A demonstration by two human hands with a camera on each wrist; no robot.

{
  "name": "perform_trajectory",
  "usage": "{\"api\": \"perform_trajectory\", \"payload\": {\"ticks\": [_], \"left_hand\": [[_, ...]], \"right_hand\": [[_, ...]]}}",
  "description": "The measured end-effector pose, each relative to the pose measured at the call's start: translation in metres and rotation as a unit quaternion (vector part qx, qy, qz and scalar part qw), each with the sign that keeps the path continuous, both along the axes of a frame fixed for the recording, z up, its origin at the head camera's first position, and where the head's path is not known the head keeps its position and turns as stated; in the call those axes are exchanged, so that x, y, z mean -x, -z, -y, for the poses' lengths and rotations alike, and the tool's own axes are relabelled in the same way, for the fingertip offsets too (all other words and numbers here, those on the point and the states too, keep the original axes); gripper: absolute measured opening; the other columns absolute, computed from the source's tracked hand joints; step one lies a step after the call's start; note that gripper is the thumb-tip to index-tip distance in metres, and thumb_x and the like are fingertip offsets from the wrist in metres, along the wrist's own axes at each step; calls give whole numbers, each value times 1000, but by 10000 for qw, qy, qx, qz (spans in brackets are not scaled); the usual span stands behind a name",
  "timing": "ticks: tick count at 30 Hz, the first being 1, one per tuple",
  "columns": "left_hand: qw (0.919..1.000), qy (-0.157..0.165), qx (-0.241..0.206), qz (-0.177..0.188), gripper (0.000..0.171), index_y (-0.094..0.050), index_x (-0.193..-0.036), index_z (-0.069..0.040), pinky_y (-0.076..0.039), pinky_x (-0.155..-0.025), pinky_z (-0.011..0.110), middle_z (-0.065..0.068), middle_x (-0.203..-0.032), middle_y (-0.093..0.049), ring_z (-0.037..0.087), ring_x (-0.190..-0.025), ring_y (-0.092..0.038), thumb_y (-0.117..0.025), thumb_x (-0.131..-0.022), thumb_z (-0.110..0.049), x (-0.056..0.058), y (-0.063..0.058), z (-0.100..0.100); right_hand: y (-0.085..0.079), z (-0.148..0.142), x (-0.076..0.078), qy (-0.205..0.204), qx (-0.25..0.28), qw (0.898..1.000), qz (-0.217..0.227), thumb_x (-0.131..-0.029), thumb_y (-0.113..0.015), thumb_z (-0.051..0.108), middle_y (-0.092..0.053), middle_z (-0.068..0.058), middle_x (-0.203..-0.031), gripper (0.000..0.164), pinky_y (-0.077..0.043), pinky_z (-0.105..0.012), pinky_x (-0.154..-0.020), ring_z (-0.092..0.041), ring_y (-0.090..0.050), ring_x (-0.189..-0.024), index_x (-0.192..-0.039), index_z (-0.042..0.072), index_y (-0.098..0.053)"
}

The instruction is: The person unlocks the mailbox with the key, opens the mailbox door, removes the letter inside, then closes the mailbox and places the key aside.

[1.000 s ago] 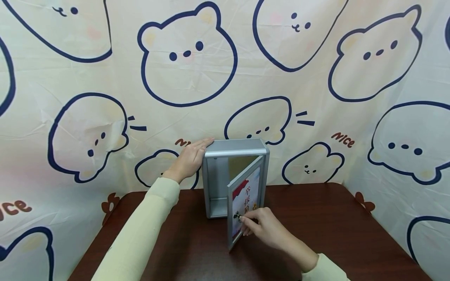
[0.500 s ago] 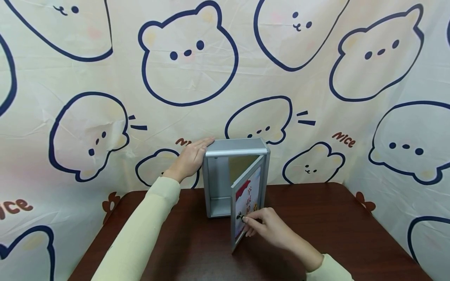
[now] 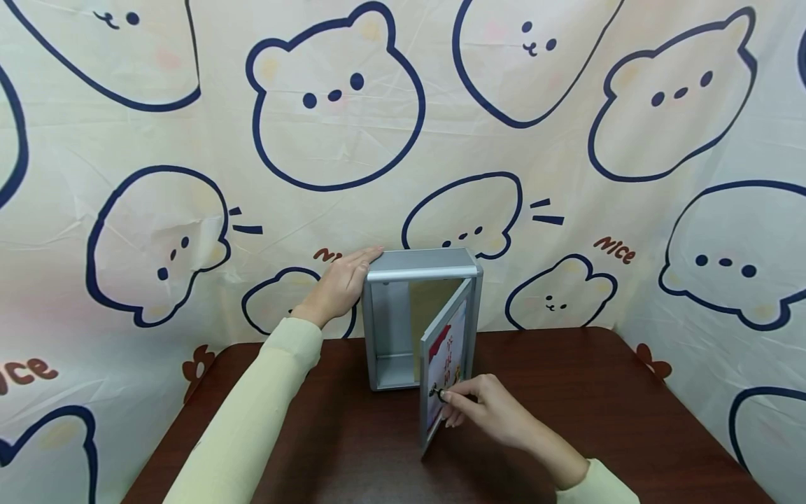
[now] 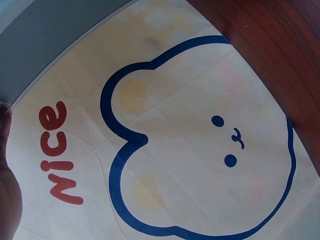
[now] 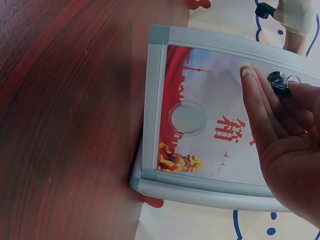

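The silver-framed box (image 3: pixel 423 262)'s hinged door (image 3: pixel 448 353) now stands wider open, its free edge and the right hand (image 3: pixel 488 411) further right than a second ago. The box sits upright on the worktop (image 3: pixel 352 448), door's long axis vertical, and the black-headed key (image 5: pixel 281 88) at its lock lies between the right thumb and index finger, which pinch it from the door's printed side, forearm angling in from lower right. The left hand (image 3: pixel 340 285) rests on the box's upper left corner, fingers fairly straight.

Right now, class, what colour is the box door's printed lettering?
The lettering is red, clearest in right wrist view.
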State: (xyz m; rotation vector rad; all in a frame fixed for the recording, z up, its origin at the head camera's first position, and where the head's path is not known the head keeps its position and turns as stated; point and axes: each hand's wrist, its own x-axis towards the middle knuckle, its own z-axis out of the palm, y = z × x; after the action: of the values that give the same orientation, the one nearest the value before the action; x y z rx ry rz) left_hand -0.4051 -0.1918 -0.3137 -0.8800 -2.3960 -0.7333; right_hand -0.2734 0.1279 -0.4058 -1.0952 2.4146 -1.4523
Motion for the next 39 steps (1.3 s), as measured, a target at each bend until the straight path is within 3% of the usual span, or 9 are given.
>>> {"api": "perform_trajectory", "payload": {"ticks": [7, 14, 19, 29, 35, 39], "left_hand": [[10000, -21, 7, 13, 53, -47, -154, -7, -31, -122, 46, 8, -159, -45, 24, -149, -38, -22, -111, -26, 0, 0, 0], [10000, -51, 10, 8, 53, -47, -154, -7, -30, -122, 45, 8, -159, -45, 23, -149, -38, -22, -111, -26, -1, -2, 0], [10000, -57, 16, 13, 53, -47, -154, -7, -30, -122, 45, 8, -159, -45, 23, -149, -38, -22, -110, -25, -1, -2, 0], [10000, -66, 21, 36, 54, -47, -154, -7, -30, -122, 45, 8, -159, -45, 22, -149, -38, -21, -110, -26, -1, -2, -1], [10000, -26, 17, 42, 53, -46, -154, -7, -30, -122, 46, 9, -159, -45, 24, -149, -38, -22, -110, -25, -1, -3, -1], [10000, -14, 30, 64, 53, -46, -154, -7, -30, -122, 47, 9, -159, -45, 25, -149, -38, -22, -110, -26, -1, -1, -1]], "right_hand": [[1, -6, 0, -56, 63, 10000, -15, -105, -58, 17, -76, -8, -83, 28, -63, -37, -68, -17, -73, -72, -96, -1, -77], [2, -10, -1, -55, 176, 9998, 32, -105, -59, 17, -76, -6, -83, 27, -63, -38, -69, -26, -74, -72, -97, -2, -77], [6, -14, 1, -87, 172, 9998, -28, -105, -58, 18, -76, -5, -82, 29, -63, -39, -68, -18, -74, -71, -98, -3, -77], [10, -23, 2, -135, 229, 9995, 180, -106, -56, 21, -76, -6, -84, 31, -63, -37, -71, -23, -75, -74, -99, -2, -77], [10, -28, 1, -118, 282, 9990, 321, -106, -57, 22, -76, -7, -85, 27, -63, -39, -72, -24, -75, -75, -98, 9, -78], [11, -31, 0, -120, 306, 9987, 399, -106, -57, 22, -76, -7, -85, 27, -63, -40, -72, -25, -75, -76, -98, 9, -78]]}}
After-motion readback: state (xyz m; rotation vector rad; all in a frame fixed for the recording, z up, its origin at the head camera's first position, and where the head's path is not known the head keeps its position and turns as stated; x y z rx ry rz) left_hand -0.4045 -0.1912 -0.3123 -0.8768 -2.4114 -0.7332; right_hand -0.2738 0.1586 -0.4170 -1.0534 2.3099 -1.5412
